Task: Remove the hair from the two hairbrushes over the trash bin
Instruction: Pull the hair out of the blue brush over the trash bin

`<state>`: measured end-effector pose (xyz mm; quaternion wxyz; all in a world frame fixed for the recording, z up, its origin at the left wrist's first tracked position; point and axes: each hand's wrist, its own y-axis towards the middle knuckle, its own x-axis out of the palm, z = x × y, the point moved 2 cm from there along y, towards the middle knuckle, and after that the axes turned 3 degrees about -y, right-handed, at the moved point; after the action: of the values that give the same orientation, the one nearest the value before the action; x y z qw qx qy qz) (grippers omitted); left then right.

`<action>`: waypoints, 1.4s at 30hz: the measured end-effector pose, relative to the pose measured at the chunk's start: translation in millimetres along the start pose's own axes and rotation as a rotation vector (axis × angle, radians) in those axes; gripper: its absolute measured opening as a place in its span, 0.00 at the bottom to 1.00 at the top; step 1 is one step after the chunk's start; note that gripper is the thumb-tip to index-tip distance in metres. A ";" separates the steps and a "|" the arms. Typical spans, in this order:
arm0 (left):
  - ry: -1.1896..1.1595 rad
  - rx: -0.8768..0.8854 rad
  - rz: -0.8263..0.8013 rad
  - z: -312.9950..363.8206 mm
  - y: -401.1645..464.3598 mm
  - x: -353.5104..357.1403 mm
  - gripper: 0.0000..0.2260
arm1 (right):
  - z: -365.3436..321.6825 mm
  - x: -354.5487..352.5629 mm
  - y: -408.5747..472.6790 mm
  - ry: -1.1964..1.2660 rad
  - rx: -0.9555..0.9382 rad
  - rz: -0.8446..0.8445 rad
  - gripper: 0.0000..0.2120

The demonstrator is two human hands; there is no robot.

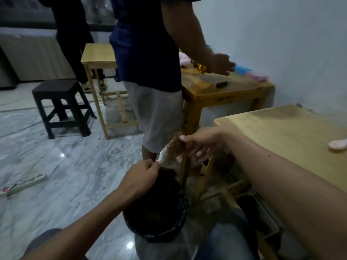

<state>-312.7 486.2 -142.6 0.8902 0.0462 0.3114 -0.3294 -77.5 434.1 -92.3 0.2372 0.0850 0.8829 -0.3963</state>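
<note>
A hairbrush (171, 150) with a pale body and brown hair across its bristles is held above the black trash bin (156, 211), which stands on the floor between my knees. My left hand (140, 177) grips the brush's lower end with curled fingers. My right hand (199, 145) holds the brush's upper part, thumb and fingers on the hair at the bristles. A second, pink hairbrush (338, 144) lies on the wooden table (293, 132) at the right edge of the view.
A person in a dark shirt (148, 53) stands just beyond the bin, reaching over another wooden table (225, 89). A black stool (60, 106) and a light wooden stool (101, 59) stand on the marble floor. A power strip (24, 184) lies at the left.
</note>
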 end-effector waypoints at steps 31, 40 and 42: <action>0.755 0.191 0.095 -117.8 -9.2 8.9 0.14 | -11.0 70.8 63.7 -0.336 -0.430 0.443 0.07; 0.881 0.214 0.145 -124.2 2.8 -3.1 0.16 | -6.5 57.7 64.8 -0.152 -0.225 0.699 0.08; 0.878 0.204 0.147 -122.5 7.5 -4.9 0.16 | -5.6 58.9 64.7 -0.103 -0.226 0.617 0.09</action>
<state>-375.1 530.0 -238.9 0.6860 0.2908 0.6211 -0.2433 -109.0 479.4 -160.4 0.3981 0.3015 0.8408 -0.2089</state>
